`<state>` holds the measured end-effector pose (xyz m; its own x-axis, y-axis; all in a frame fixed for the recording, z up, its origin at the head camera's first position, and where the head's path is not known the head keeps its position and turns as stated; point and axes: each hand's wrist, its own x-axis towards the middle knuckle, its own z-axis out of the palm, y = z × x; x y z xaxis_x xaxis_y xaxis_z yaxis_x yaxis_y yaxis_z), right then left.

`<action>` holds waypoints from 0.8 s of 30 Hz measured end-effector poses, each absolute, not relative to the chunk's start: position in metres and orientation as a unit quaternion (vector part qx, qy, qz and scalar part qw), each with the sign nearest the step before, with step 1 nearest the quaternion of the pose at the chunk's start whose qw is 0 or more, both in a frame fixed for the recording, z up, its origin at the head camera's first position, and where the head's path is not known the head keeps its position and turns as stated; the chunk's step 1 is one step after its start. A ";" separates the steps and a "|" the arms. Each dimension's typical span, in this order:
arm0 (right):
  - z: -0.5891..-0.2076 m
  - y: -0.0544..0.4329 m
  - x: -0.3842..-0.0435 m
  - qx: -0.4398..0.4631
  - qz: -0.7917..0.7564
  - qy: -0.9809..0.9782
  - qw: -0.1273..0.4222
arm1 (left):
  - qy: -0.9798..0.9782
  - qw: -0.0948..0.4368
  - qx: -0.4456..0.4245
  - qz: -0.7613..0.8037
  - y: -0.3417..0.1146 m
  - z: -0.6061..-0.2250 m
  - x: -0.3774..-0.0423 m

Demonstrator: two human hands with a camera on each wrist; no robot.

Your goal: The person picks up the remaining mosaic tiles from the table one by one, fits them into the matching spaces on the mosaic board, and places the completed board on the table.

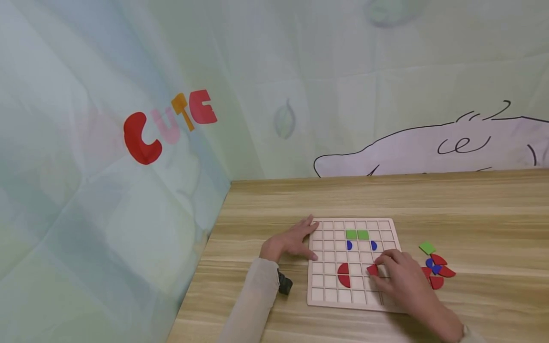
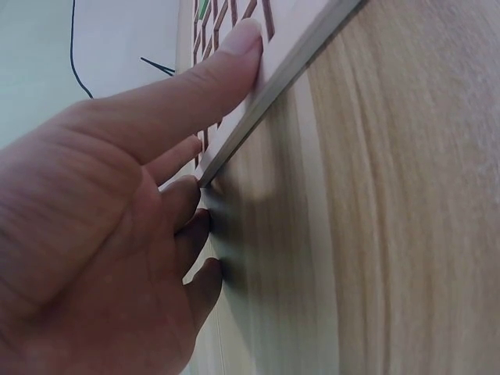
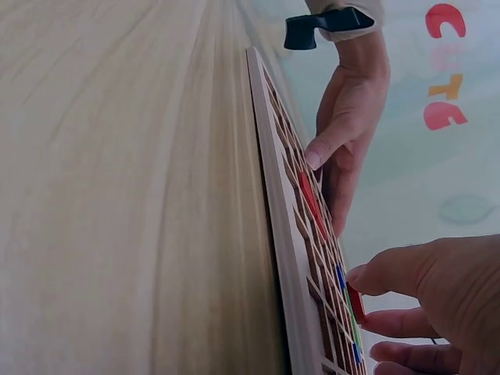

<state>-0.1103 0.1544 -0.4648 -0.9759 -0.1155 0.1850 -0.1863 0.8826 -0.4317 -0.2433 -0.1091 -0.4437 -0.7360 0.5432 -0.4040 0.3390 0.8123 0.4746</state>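
Observation:
A wooden grid board [image 1: 323,296] lies flat on the table. My left hand [image 1: 291,240] rests at its left edge; in the left wrist view the thumb [image 2: 234,58] of that hand lies on the rim, with the other fingers beside the edge. Between thumb and fingers, my right hand [image 1: 407,283] pinches a red quarter-circle piece [image 1: 372,270] over the board's right half. Two green squares [image 1: 357,234] sit side by side in the grid. Below them are two blue half-circles, one [image 1: 349,245] left of the other [image 1: 374,246]. Two red quarter-circles [image 1: 344,281] stand stacked lower down.
Right of the board lie a loose green square [image 1: 427,247], several red quarter-circles [image 1: 447,271] and small blue pieces [image 1: 436,269], partly behind my right hand. The wood-grain table [image 1: 266,195] meets printed cloth walls [image 1: 274,62] at the back and left.

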 end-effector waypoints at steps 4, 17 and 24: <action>-0.466 0.150 -0.109 0.077 0.233 -0.967 0.072 | 0.912 0.270 0.243 0.187 -0.109 -0.444 -0.243; -0.469 0.137 -0.108 0.080 0.230 -0.969 0.047 | 0.911 0.271 0.246 0.190 -0.110 -0.443 -0.243; -0.472 0.130 -0.107 0.100 0.223 -0.967 0.069 | 0.912 0.269 0.248 0.187 -0.110 -0.445 -0.244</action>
